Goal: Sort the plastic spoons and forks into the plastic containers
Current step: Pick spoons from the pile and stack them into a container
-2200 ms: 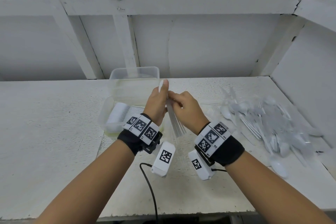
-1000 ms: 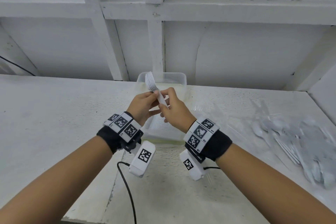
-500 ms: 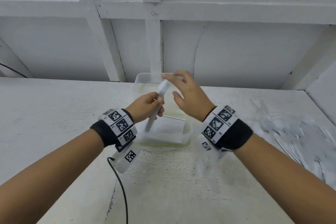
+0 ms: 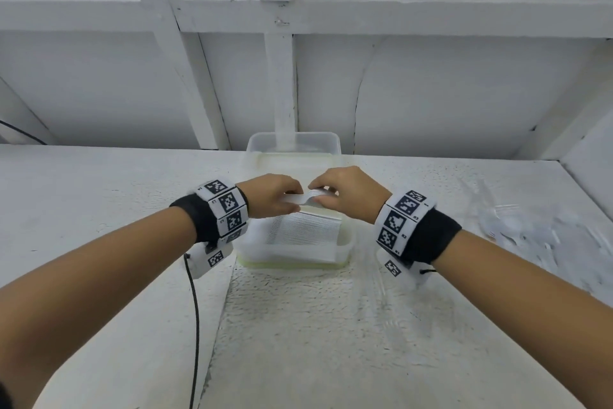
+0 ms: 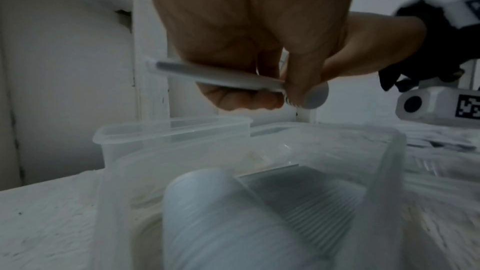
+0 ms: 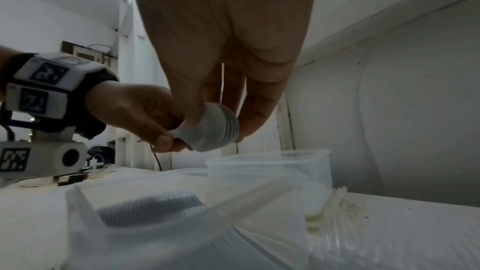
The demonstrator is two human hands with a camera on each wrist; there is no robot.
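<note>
Over two containers (image 4: 345, 244), left hand (image 4: 272, 194) and right hand (image 4: 348, 191) grip one spoon stack (image 4: 306, 199).

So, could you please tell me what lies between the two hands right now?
A nested stack of spoons, held sideways above the near container: the left hand holds the handles, the right hand the bowls. The wrist views show it best.

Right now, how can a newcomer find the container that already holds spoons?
Two clear containers stand mid-table by the white wall. Take the nearer container, under both hands. Only it holds a nested row of white spoons; the far container looks empty.
</note>
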